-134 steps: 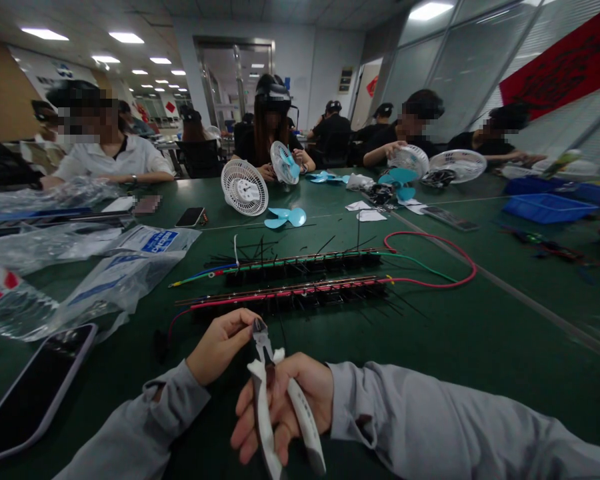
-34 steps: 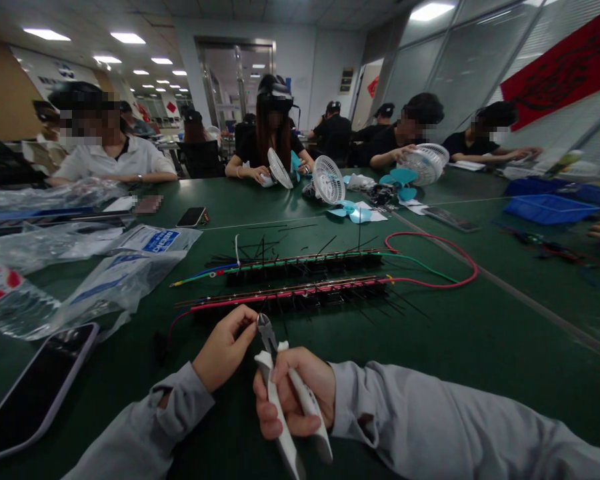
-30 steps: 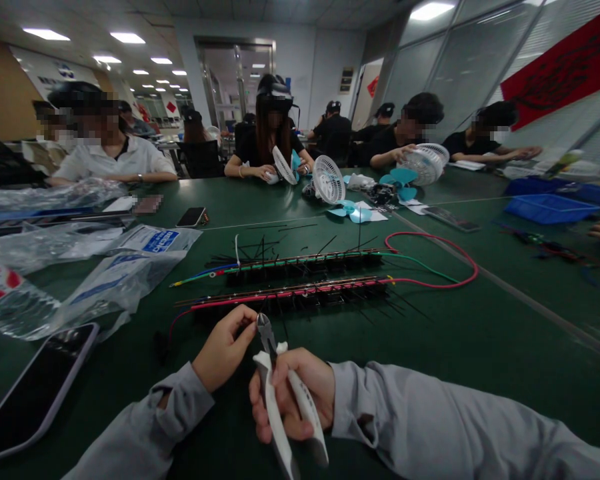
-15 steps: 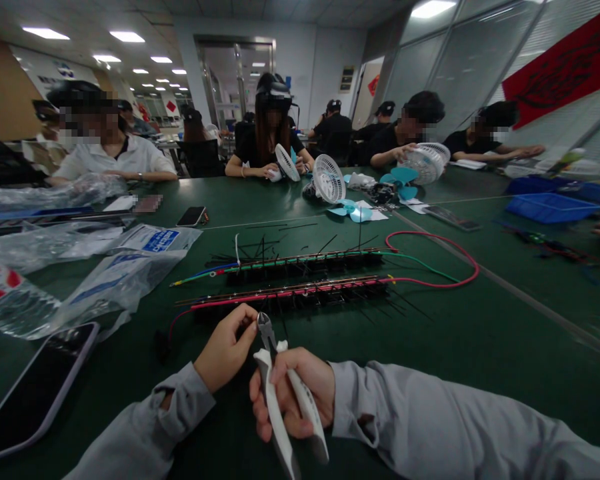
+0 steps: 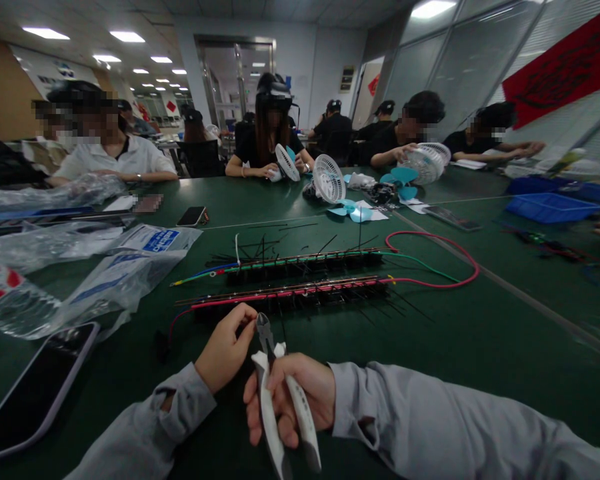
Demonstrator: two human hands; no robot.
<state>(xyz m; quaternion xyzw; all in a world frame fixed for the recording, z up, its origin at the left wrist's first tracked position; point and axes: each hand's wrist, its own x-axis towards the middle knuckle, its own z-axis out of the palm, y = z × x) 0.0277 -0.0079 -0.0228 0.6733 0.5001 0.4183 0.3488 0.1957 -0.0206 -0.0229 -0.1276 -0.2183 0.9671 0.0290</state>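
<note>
My right hand (image 5: pixel 300 393) is wrapped round the white handles of a pair of diagonal cutters (image 5: pixel 265 333), whose jaws point away from me. Close beside the jaws, my left hand (image 5: pixel 229 347) is closed in a pinch; what lies between its fingertips is too small to make out. Just beyond both hands runs a long wire bundle (image 5: pixel 290 291) with a thick red wire, and many thin black ties stick out of it. Parallel and farther off lies a second bundle (image 5: pixel 310 259) with a green wire and more black tails.
A large phone (image 5: pixel 35 393), clear plastic bags (image 5: pixel 125 267) and a water bottle (image 5: pixel 15 303) lie on the left. A red cable loop (image 5: pixel 475 267) curves at the right. Across the green table, co-workers handle fan parts (image 5: pixel 329 179). Blue trays (image 5: pixel 553 207) stand far right.
My right hand and the cutters have shifted slightly left, and the handles have come a little closer together. My left hand has hardly moved.
</note>
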